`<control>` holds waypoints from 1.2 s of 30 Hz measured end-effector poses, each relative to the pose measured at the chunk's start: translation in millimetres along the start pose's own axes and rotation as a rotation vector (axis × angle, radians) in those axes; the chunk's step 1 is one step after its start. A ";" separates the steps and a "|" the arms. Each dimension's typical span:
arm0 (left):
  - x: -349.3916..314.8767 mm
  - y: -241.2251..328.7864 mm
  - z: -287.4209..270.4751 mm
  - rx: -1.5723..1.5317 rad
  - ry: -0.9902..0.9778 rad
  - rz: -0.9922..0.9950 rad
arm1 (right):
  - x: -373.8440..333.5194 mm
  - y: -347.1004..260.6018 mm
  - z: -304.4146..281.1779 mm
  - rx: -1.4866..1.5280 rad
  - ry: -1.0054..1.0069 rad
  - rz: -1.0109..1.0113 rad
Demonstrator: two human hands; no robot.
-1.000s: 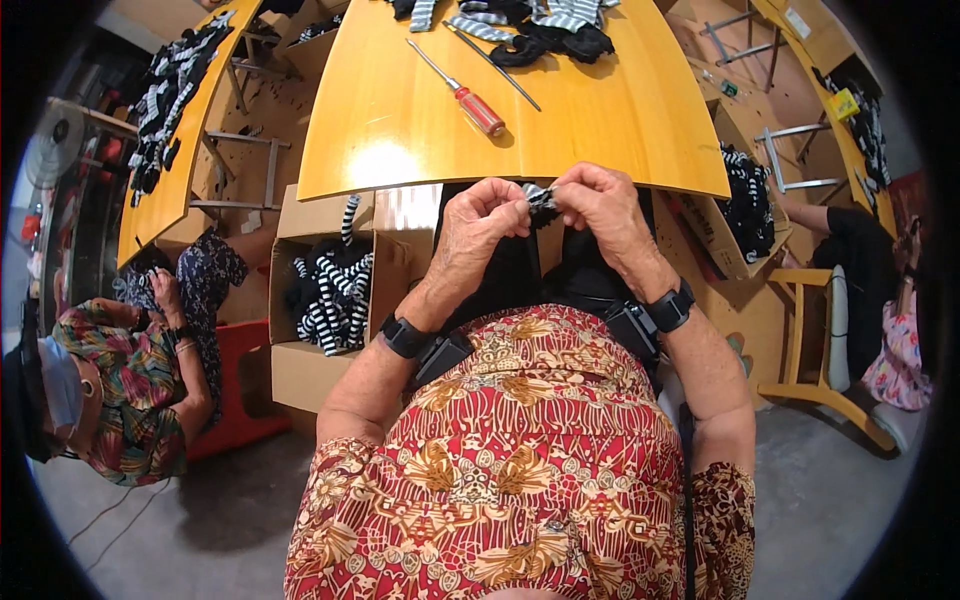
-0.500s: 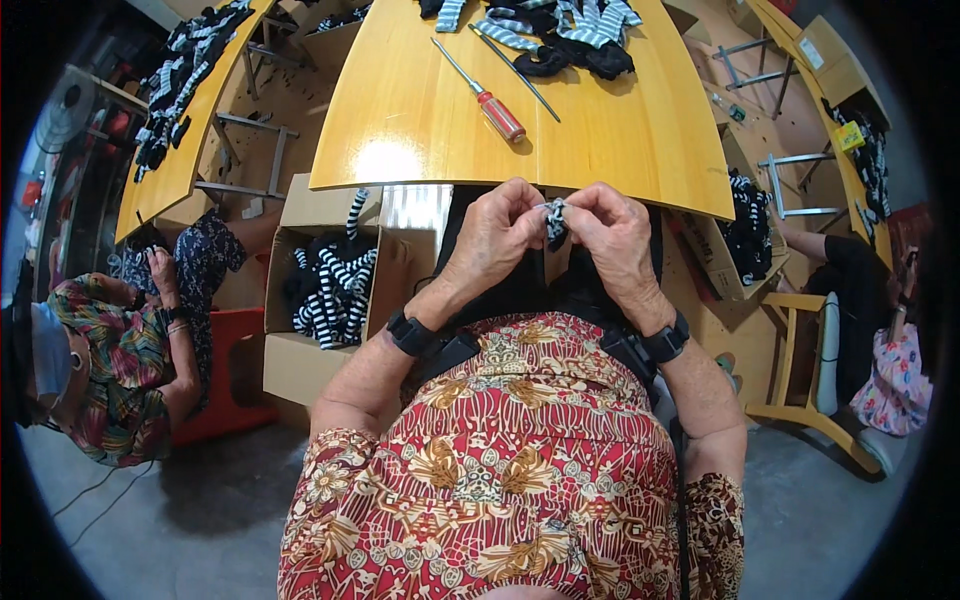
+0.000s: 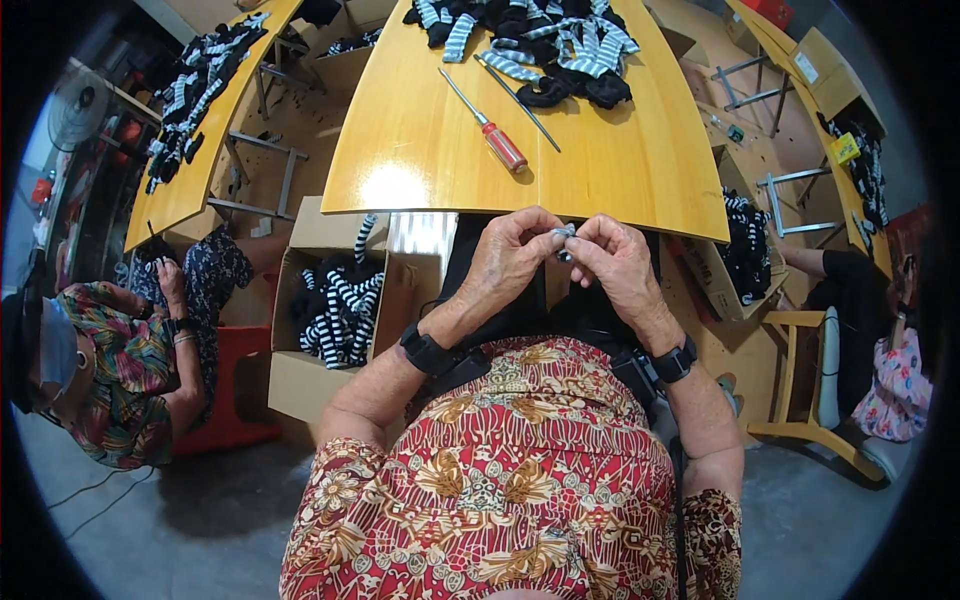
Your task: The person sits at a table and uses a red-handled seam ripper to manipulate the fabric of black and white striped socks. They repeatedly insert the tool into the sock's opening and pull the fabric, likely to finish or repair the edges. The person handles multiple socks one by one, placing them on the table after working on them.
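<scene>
Just off the near edge of the yellow table (image 3: pixel 430 150), my two hands meet over my lap. Thumb and fingers of my left hand (image 3: pixel 500 262) pinch one side of a small grey and black knit piece (image 3: pixel 565 232). My right hand (image 3: pixel 617 262) pinches its other side, fingertips almost touching the left ones. Most of the piece is hidden by my fingers, so its exact kind cannot be told. On the table lie a red-handled screwdriver (image 3: pixel 503 147), a thin dark rod (image 3: pixel 522 103) and a pile of striped grey and black gloves (image 3: pixel 595 45).
An open carton (image 3: pixel 312 385) of black-and-white striped knits (image 3: pixel 345 310) stands left of my lap; another carton (image 3: pixel 708 280) stands right, under the table edge. A co-worker (image 3: pixel 130 340) sits at the left table, another person (image 3: pixel 890 380) at far right beside a wooden chair (image 3: pixel 790 430).
The view has shifted, so the table and my hands appear lower. My fingertips have drawn closer together over the knit piece, and less of it shows.
</scene>
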State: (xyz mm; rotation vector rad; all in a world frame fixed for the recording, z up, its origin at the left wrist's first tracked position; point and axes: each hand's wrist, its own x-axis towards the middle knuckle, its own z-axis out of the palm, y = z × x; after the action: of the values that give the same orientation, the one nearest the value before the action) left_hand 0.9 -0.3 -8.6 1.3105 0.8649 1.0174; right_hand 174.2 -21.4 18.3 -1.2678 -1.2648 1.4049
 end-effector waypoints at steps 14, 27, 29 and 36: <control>7.4 -3.1 2.1 -0.359 -0.056 -0.144 | 13.5 19.9 -4.2 -0.039 0.077 -0.007; 7.2 7.8 2.4 0.072 0.020 -0.098 | 6.4 9.8 -11.0 0.520 -0.064 0.068; 2.9 19.8 4.0 -0.021 0.032 -0.137 | 5.9 8.3 -12.0 0.465 -0.053 0.056; 4.6 -2.8 -4.2 -0.449 -0.075 -0.342 | 3.1 8.3 -4.8 0.199 -0.010 -0.001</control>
State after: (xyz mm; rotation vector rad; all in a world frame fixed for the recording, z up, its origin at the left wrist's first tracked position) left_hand -1.3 5.5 -11.5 0.7839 0.7197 0.8243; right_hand 178.9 -18.9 9.7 -1.1256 -1.1023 1.4982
